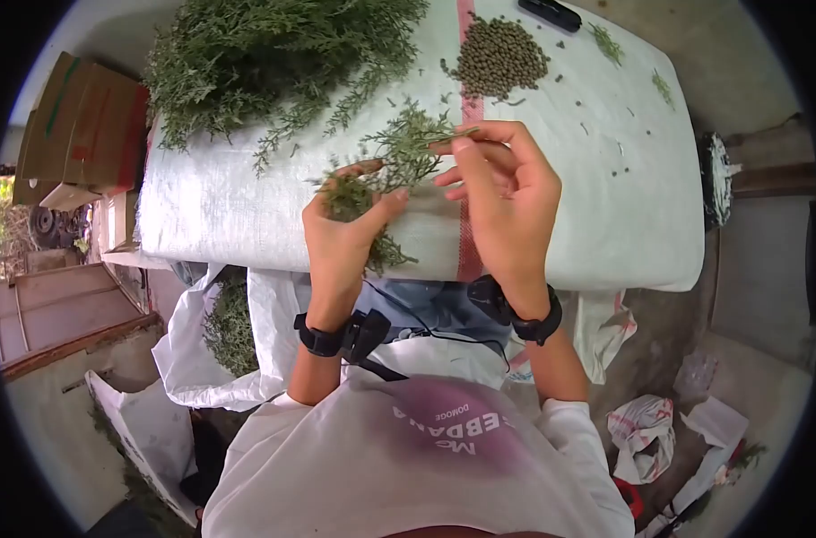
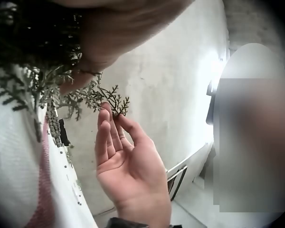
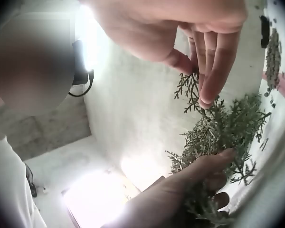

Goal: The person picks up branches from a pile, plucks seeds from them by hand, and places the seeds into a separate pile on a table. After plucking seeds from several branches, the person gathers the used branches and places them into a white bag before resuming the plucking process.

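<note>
Bridging both hands (image 1: 341,238) (image 1: 514,193) is a leafy green sprig (image 1: 412,146).

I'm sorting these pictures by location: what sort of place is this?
Probably a makeshift indoor workroom or storeroom: white woven sheeting bears a heap of evergreen sprigs and a pile of small round, seed-like pieces, with a cardboard box nearby.

Sprig (image 1: 412,142): scaly, matt foliage with thin, rough twigs
Round pellets (image 1: 502,58): matt, grainy heap
White covering (image 1: 605,215): woven plastic by its look, faintly glossy, lightly creased
Black object (image 1: 551,13): smooth, plastic-looking, with a slight shine
Box (image 1: 83,125): matt brown cardboard
Shirt (image 1: 354,448): soft matt cloth, printed lettering
Wall (image 2: 152,95): matt, plaster-like, blotchy
</note>
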`<state>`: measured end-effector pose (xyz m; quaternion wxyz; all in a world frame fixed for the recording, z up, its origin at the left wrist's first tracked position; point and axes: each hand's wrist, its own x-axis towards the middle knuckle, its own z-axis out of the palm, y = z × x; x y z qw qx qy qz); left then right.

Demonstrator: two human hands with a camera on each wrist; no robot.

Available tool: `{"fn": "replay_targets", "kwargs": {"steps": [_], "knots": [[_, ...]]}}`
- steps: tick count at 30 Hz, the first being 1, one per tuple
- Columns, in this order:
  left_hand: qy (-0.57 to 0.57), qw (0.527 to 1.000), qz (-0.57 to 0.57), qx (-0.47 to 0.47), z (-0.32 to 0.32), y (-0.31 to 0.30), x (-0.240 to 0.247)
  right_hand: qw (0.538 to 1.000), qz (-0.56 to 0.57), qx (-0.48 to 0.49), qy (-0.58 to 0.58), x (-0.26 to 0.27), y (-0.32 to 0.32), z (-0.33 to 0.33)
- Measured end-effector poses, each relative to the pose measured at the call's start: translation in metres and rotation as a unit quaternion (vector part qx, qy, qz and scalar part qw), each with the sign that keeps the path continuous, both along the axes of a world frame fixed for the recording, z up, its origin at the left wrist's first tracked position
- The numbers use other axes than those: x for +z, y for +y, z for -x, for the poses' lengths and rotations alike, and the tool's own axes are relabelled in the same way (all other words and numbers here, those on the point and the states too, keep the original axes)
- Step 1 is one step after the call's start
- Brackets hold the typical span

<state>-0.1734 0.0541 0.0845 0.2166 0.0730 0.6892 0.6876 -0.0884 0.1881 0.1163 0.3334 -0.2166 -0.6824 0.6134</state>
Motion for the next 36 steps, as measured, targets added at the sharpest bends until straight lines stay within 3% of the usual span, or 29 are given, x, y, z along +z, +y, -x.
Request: {"fn": "replay_targets", "kwargs": {"steps": [2, 5, 7, 9, 14, 17, 22, 25, 30, 33, 34, 36], "knots": [[0.051, 0.996, 0.056, -0.037, -0.005, 0.001, -0.003, 0.986, 0.159, 0.005, 0.046, -0.004, 0.000, -0.010], [0.146, 0.962, 0.201, -0.113, -0.005, 0.001, -0.007, 0.985, 0.132, -0.084, 0.075, -0.009, 0.000, -0.023], [0.158, 0.964, 0.186, -0.110, -0.007, -0.001, -0.010, 0.980, 0.119, -0.135, 0.087, -0.010, 0.005, -0.036], [0.186, 0.965, 0.154, -0.101, -0.004, -0.003, -0.013, 0.954, 0.092, -0.257, 0.123, -0.007, 0.015, -0.053], [0.099, 0.987, 0.090, -0.085, 0.009, -0.013, 0.001, 0.958, 0.100, -0.261, 0.069, -0.028, 0.009, -0.073], [0.081, 0.985, 0.137, -0.064, 0.021, -0.025, 0.005, 0.902, 0.062, -0.403, 0.143, -0.037, 0.018, -0.080], [0.093, 0.985, 0.137, -0.051, 0.037, -0.042, -0.001, 0.918, 0.032, -0.385, 0.087, -0.054, 0.012, -0.075], [0.140, 0.979, 0.149, -0.005, 0.037, -0.037, 0.007, 0.951, 0.063, -0.295, 0.074, -0.052, 0.019, -0.061], [0.121, 0.982, 0.134, -0.049, 0.042, -0.037, 0.012, 0.976, 0.008, -0.212, 0.037, -0.047, 0.027, -0.041], [0.008, 0.996, 0.042, -0.079, 0.049, -0.042, 0.012, 0.950, -0.117, -0.260, -0.131, -0.036, 0.006, -0.038], [0.011, 0.996, 0.044, -0.074, 0.049, -0.044, 0.011, 0.952, -0.115, -0.255, -0.128, -0.030, -0.004, -0.037], [-0.081, 0.991, -0.023, -0.102, 0.045, -0.046, 0.010, 0.892, -0.288, -0.332, -0.107, -0.021, -0.025, -0.036]]}}
